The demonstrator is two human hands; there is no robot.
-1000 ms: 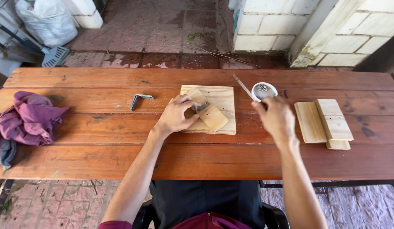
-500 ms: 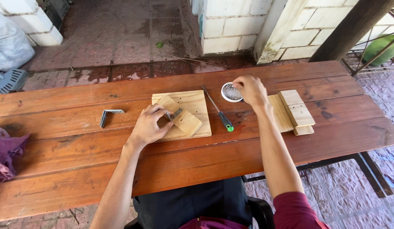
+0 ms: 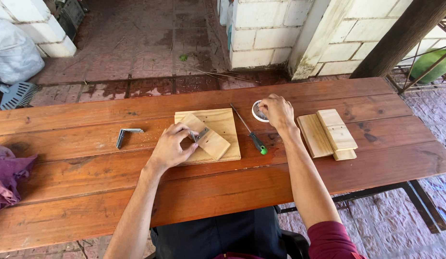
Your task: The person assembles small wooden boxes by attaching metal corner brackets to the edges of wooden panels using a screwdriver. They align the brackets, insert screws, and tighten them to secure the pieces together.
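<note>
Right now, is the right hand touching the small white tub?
Touching. The head view shows the right hand lying over the white tub, its fingers covering the rim and dipping inside, with no gap visible.

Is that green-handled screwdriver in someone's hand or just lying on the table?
Lying loose: the screwdriver rests flat on the table, between both hands, touched by neither.

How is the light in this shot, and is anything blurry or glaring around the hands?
Head view: soft, even daylight, no harsh glare; the wooden table shows only a mild sheen. The left hand on the small wood block and the right hand at the small white container look sharp, casting faint shadows. The table edges bow slightly from the wide lens.
</note>
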